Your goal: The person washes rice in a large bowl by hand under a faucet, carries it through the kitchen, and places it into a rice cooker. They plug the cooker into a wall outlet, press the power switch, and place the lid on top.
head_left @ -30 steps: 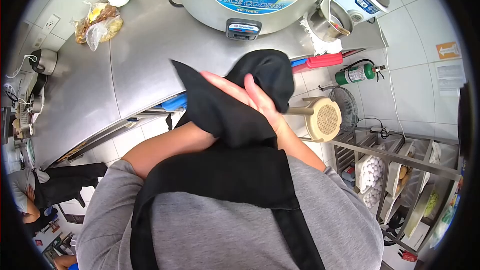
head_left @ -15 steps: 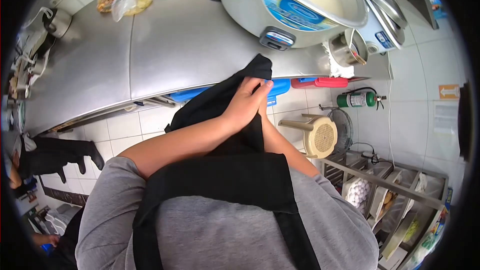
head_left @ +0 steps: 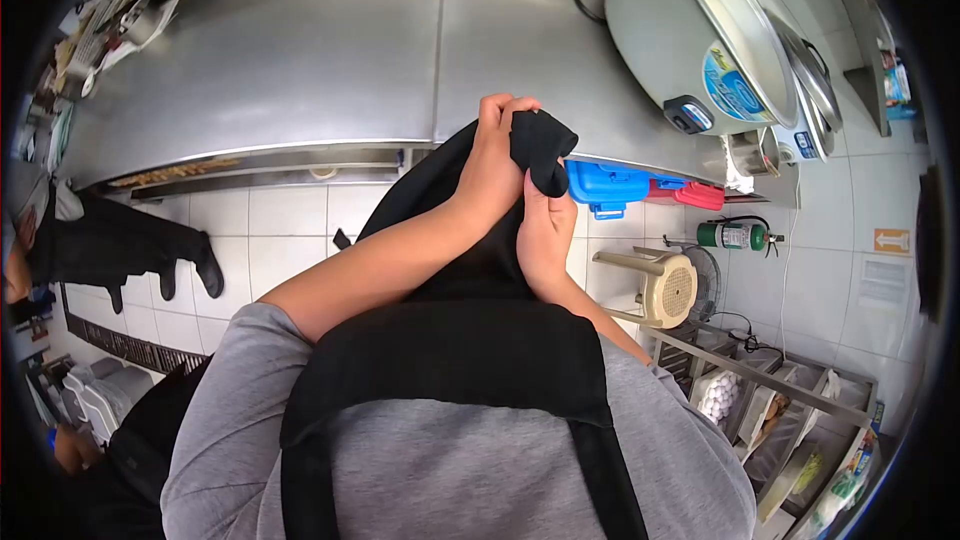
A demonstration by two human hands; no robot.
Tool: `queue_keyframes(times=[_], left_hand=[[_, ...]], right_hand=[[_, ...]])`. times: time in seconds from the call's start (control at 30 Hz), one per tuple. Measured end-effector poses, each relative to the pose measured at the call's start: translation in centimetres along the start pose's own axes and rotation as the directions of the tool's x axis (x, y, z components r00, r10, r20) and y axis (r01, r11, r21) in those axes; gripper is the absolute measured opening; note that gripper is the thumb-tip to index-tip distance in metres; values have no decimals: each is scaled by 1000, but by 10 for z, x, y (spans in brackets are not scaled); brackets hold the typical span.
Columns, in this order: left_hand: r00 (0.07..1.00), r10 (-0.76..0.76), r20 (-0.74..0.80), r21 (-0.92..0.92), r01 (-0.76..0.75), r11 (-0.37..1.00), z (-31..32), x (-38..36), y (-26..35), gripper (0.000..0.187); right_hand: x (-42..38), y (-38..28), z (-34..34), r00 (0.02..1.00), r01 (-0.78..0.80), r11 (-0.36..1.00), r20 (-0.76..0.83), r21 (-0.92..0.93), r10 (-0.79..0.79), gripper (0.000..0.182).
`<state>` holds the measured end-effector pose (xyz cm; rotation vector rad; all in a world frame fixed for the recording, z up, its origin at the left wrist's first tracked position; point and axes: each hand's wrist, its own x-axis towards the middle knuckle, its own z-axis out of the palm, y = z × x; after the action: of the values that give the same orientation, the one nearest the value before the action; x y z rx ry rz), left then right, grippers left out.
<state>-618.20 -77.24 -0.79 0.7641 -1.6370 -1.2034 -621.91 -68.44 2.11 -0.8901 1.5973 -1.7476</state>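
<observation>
A black apron [head_left: 450,352] hangs over the grey shirt, and its lower part is lifted up in front of the body. My left hand [head_left: 492,165] is closed on the bunched apron cloth near the front edge of the steel counter [head_left: 330,60]. Just right of it, my right hand [head_left: 548,230] pinches the same cloth from below, thumb up. A folded end of the cloth sticks out between and above the hands. Parts of the fingers are hidden by the fabric.
A large rice cooker [head_left: 650,30] stands on the counter at the right. Below are blue boxes [head_left: 608,185], a beige stool [head_left: 668,288], a fire extinguisher [head_left: 735,235] and a metal rack [head_left: 800,390]. People in black [head_left: 120,240] are at the left.
The view has turned, shifting the counter and cooker rightward. My hands, pressed together before, are now a little apart, each on the cloth, whose end is folded over.
</observation>
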Motion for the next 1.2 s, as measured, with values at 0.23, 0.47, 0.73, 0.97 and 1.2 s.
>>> queue_keyframes(times=[0.23, 0.47, 0.73, 0.97, 1.2], left_hand=[[879, 456, 136, 760, -388, 522, -58, -28, -32, 53], [876, 115, 469, 508, -374, 775, -106, -48, 12, 40], [842, 285, 459, 440, -494, 750, -139, -49, 21, 60], [678, -269, 684, 491, -156, 857, -133, -46, -10, 48], [549, -444, 708, 595, -125, 794, -164, -74, -105, 60]], right_hand=[[-6, -6, 61, 685, 710, 411, 697, -571, -215, 20], [43, 8, 59, 952, -3, 982, 300, -187, 60, 40], [-27, 43, 36, 811, -538, 840, 313, 72, 494, 38], [-31, 90, 11, 682, -618, 767, 365, -176, 634, 32], [-5, 179, -98, 767, 122, 318, 293, -940, 571, 31]])
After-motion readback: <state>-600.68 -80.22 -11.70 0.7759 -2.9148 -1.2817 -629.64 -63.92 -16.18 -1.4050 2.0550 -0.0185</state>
